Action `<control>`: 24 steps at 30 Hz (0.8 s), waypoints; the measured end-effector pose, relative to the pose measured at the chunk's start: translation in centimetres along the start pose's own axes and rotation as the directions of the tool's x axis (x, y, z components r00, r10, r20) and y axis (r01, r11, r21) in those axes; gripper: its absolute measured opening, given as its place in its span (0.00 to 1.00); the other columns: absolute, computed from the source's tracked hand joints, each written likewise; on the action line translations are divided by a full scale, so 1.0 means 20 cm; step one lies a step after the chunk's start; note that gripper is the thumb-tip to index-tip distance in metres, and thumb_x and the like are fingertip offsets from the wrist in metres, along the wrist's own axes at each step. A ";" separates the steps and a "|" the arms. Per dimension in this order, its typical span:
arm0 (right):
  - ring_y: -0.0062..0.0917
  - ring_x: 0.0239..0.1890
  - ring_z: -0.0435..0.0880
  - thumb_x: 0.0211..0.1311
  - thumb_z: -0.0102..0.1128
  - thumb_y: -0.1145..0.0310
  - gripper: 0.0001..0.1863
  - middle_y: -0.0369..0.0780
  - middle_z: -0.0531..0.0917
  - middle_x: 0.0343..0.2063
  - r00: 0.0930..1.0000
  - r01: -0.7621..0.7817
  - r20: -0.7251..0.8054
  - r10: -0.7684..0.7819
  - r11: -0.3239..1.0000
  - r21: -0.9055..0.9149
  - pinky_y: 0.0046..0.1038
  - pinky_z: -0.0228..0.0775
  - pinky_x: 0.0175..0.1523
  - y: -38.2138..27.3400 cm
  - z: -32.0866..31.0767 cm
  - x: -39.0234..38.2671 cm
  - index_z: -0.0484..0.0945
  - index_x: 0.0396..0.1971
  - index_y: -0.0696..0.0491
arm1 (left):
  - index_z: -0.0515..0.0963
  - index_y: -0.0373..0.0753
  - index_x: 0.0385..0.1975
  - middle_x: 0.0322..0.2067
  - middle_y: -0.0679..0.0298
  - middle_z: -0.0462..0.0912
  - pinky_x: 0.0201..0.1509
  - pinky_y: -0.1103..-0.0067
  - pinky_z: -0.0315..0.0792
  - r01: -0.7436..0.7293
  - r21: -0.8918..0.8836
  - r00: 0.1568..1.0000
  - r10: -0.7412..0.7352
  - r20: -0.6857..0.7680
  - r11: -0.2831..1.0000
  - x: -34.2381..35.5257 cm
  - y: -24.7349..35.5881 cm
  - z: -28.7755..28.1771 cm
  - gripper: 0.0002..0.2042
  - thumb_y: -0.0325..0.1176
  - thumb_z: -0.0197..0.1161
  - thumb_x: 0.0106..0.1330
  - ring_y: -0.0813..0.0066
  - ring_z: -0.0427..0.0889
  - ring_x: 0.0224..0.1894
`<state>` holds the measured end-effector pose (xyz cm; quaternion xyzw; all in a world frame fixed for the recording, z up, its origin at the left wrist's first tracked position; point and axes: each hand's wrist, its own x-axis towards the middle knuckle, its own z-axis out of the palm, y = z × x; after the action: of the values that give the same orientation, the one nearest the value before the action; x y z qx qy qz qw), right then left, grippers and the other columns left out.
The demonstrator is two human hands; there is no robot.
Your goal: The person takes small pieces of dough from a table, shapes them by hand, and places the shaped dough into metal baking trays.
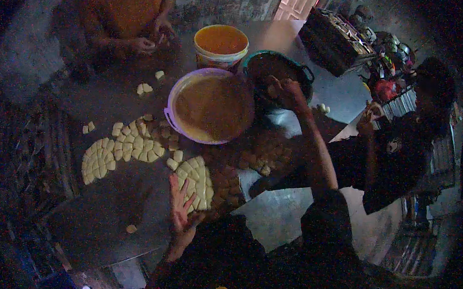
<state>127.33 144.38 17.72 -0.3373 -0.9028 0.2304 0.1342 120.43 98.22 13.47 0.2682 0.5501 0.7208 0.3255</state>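
My left hand (183,204) lies with its fingers spread against a cluster of pale, dough-like pieces (196,182) on the dark table. Over a dark basin with a teal rim (257,72) reaches my right hand (288,94), its fingers curled. Whatever they may hold is too dim to make out. Between the two hands stands a wide purple-rimmed tub (212,109) of brownish contents. A second, curved group of pale pieces (128,146) spreads to the left, and more pieces (265,152) sit in shadow to the right of the tub.
Behind the tub is a white bucket with an orange inside (222,40). A person in an orange top (126,3) works at the far left; another in dark clothes (401,149) sits at the right. A dark crate (333,42) stands far right, near piled kitchenware (390,59).
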 end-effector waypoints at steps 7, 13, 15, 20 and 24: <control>0.31 0.37 0.84 0.72 0.52 0.59 0.16 0.41 0.86 0.35 0.964 -0.048 0.231 0.134 0.937 -0.345 0.33 0.76 0.44 0.34 0.12 0.28 0.81 0.46 0.55 | 0.42 0.39 0.74 0.75 0.55 0.40 0.68 0.55 0.61 -0.029 -0.133 0.972 -0.003 -0.236 0.991 -0.16 -0.07 -0.25 0.43 0.43 0.63 0.67 0.48 0.56 0.72; 0.34 0.36 0.85 0.71 0.52 0.57 0.16 0.43 0.86 0.35 0.977 -0.021 0.189 0.097 0.930 -0.368 0.36 0.76 0.43 0.27 0.17 0.26 0.83 0.43 0.53 | 0.47 0.38 0.74 0.73 0.50 0.49 0.59 0.63 0.73 0.035 -0.129 0.955 -0.072 -0.288 0.991 -0.26 -0.16 -0.44 0.35 0.46 0.52 0.74 0.48 0.71 0.64; 0.35 0.36 0.85 0.71 0.51 0.57 0.16 0.43 0.87 0.35 0.984 0.000 0.164 0.064 0.930 -0.366 0.37 0.76 0.43 0.22 0.20 0.22 0.83 0.42 0.52 | 0.49 0.38 0.73 0.73 0.50 0.51 0.57 0.65 0.74 0.079 -0.189 0.952 -0.131 -0.278 0.979 -0.26 -0.17 -0.45 0.33 0.45 0.51 0.75 0.49 0.72 0.63; 0.37 0.36 0.86 0.71 0.51 0.55 0.17 0.45 0.87 0.35 0.997 0.013 0.079 0.016 0.938 -0.347 0.40 0.77 0.42 -0.06 0.21 0.11 0.85 0.39 0.50 | 0.60 0.37 0.69 0.69 0.51 0.60 0.52 0.71 0.78 0.100 -0.047 0.982 -0.106 -0.155 0.994 -0.25 -0.05 -0.39 0.25 0.33 0.53 0.73 0.54 0.77 0.59; 0.34 0.36 0.86 0.72 0.51 0.57 0.17 0.43 0.87 0.38 0.987 0.040 0.155 -0.046 0.998 0.043 0.40 0.76 0.45 -0.50 0.27 -0.12 0.84 0.39 0.53 | 0.66 0.36 0.65 0.65 0.53 0.67 0.51 0.71 0.80 0.260 -0.088 0.960 -0.267 -0.085 0.962 -0.27 0.15 -0.39 0.21 0.30 0.54 0.73 0.60 0.80 0.55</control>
<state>121.52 134.38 17.95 -0.2960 -0.9129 0.2710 0.0747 117.57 88.59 14.25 0.1450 0.5681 0.7034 0.4017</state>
